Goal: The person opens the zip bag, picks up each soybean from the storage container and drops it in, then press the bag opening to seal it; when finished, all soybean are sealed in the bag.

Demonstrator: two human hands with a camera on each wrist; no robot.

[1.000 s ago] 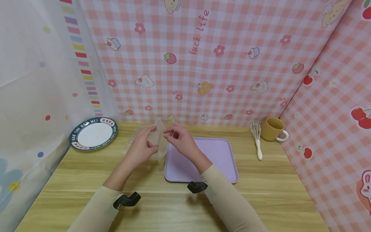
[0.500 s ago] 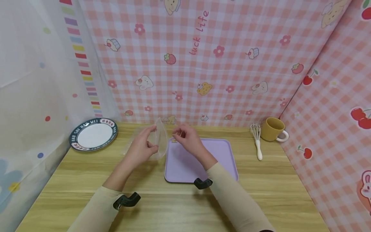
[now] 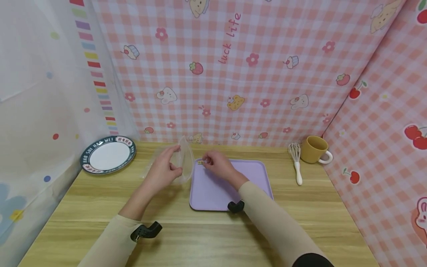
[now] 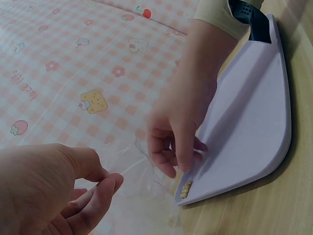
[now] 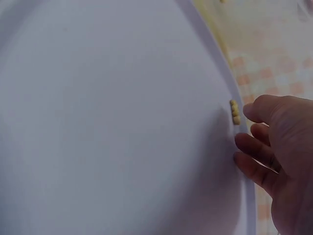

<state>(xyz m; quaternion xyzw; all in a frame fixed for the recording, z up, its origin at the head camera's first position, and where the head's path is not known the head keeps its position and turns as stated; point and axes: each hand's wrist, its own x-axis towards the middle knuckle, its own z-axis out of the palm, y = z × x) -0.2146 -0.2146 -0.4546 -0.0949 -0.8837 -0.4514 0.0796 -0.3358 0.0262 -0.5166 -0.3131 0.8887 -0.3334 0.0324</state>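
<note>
My left hand (image 3: 164,167) pinches the edge of a clear plastic bag (image 3: 186,161), whose mouth gapes toward the tray. In the left wrist view, the bag (image 4: 142,196) hangs below the thumb and fingertip. A purple tray (image 3: 213,196) lies flat beside it. At the tray's far left corner sit several small yellow, bean-like pieces (image 3: 200,162) in a tight row. Over that corner is my right hand (image 3: 218,165), with its fingertips right at the pieces. The right wrist view shows thumb and fingers (image 5: 252,149) parted beside the yellow row (image 5: 234,112), with nothing between them.
On the wooden table (image 3: 186,237), a plate with a dark green rim (image 3: 87,149) stands at the far left. A whisk (image 3: 296,163) and a mustard mug (image 3: 311,150) with a white handle are at the far right. Checked cloth (image 3: 213,85) walls the back.
My right hand has moved right from the bag's mouth, then lowered to the tray's far left corner. The yellow pieces there came into view. My left hand keeps its hold on the bag.
</note>
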